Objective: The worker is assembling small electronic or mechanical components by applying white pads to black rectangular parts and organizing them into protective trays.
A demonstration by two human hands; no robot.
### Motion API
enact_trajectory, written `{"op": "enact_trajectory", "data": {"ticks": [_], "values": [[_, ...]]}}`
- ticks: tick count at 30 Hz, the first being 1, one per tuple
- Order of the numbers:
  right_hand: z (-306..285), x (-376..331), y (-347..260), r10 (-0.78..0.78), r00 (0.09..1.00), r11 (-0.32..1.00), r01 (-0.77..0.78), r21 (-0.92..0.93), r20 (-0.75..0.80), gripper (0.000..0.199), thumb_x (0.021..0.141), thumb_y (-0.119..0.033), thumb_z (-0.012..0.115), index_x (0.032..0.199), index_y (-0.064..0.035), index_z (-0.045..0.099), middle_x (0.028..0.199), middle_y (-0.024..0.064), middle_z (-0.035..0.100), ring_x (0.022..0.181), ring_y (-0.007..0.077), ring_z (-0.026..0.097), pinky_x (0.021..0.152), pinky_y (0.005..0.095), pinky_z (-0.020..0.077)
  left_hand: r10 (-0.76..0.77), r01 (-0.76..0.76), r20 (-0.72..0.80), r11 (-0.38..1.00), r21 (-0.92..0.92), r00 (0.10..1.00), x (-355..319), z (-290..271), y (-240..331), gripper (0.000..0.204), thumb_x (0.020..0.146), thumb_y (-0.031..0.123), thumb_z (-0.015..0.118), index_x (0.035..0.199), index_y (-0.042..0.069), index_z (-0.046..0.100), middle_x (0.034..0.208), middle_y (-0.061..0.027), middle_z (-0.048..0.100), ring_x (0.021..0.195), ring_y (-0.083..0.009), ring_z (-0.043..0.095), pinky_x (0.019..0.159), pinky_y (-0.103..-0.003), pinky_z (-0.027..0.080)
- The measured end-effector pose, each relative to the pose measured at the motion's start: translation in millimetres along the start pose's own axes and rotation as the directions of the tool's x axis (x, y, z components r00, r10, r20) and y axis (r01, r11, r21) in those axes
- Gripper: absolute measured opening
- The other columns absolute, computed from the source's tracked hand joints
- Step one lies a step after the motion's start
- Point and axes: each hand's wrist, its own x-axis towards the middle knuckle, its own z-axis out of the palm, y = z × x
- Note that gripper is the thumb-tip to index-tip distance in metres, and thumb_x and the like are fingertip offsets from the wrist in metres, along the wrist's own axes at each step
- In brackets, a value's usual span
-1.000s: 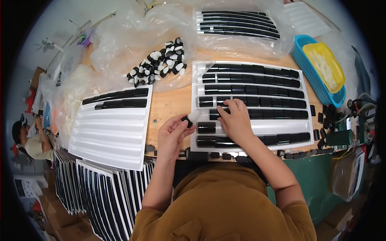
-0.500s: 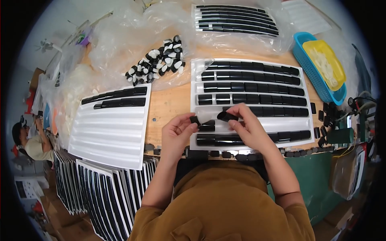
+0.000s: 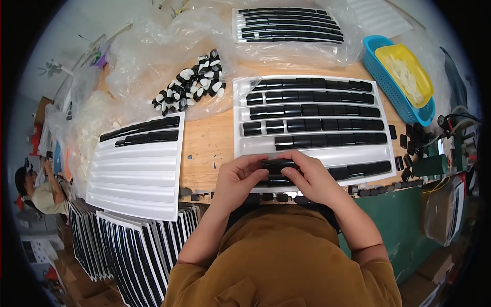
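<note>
My left hand (image 3: 239,179) and my right hand (image 3: 310,176) meet over the near edge of a white ribbed tray (image 3: 238,107) and together grip a small glossy black part (image 3: 277,165) between thumbs and fingertips. The tray holds several rows of the same black parts (image 3: 312,110) lying end to end in its grooves. Its nearest rows are partly hidden by my hands.
A second white ribbed tray (image 3: 134,174) with two short rows of black parts lies to the left. A pile of black-and-white pieces (image 3: 189,84) sits on clear plastic behind. A blue basket (image 3: 396,84) holding a yellow tray stands far right. Filled trays (image 3: 128,245) stack at lower left. Another person (image 3: 38,187) sits far left.
My hands have come together toward my body, each bringing a black piece from the tray; the pieces now meet between both hands.
</note>
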Motion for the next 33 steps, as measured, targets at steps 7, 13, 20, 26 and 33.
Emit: {"op": "enact_trajectory", "data": {"ticks": [7,13,20,26,33], "values": [[1.6,-2.3,-9.7,0.076,0.997,0.995,-0.077,0.067,0.023,0.024,0.094,-0.011,0.055,0.117,-0.0038,0.055,0.074,0.0047,0.062,0.058,0.0099,0.054,0.054,0.0244,0.0434,-0.038,0.038,0.001,0.995,-0.097,0.999,-2.4,2.7,3.3,0.031,0.085,-0.007,0.064,0.116,-0.006,0.061,0.097,-0.0111,0.069,0.083,-0.0136,0.066,0.076,-0.023,0.055],[10.2,-8.5,-4.0,-0.007,0.993,0.988,-0.010,0.151,0.114,0.026,0.094,-0.014,0.056,0.118,-0.0038,0.055,0.073,0.0037,0.064,0.055,0.0081,0.055,0.051,0.0227,0.0429,0.053,-0.046,-0.038,0.982,0.185,0.998,4.4,-5.7,14.7,0.033,0.098,0.017,0.051,0.124,-0.003,0.057,0.121,-0.0122,0.061,0.111,-0.0194,0.058,0.095,-0.034,0.047],[29.0,-15.0,-26.4,0.119,0.940,0.960,-0.191,0.204,0.320,0.026,0.094,-0.009,0.054,0.119,-0.0032,0.052,0.076,0.0046,0.063,0.056,0.0103,0.058,0.053,0.0245,0.0460,0.117,-0.131,-0.122,0.985,-0.112,0.986,12.9,20.7,6.8,0.064,0.101,0.054,0.019,0.143,0.008,0.029,0.148,-0.0109,0.032,0.139,-0.0241,0.027,0.113,-0.043,0.020],[32.4,-15.6,-22.6,0.068,0.975,0.974,-0.111,0.198,0.211,0.025,0.092,-0.007,0.057,0.116,-0.0025,0.054,0.071,0.0040,0.060,0.057,0.0092,0.058,0.053,0.0246,0.0451,0.254,-0.263,-0.166,0.964,-0.037,0.953,15.4,25.0,5.9,0.055,0.102,0.049,0.021,0.134,0.007,0.036,0.140,-0.0113,0.039,0.133,-0.0240,0.033,0.110,-0.042,0.025],[22.4,19.7,39.5,-0.337,0.892,0.904,0.218,-0.368,-0.302,0.022,0.082,-0.005,0.068,0.103,-0.0048,0.064,0.077,0.0045,0.055,0.066,0.0126,0.051,0.060,0.0258,0.0428,0.753,-0.142,-0.150,0.308,0.941,0.641,150.9,-118.9,-17.3,0.020,0.085,0.004,0.059,0.104,0.001,0.059,0.098,-0.0160,0.060,0.088,-0.0277,0.060,0.074,-0.038,0.048]]}}
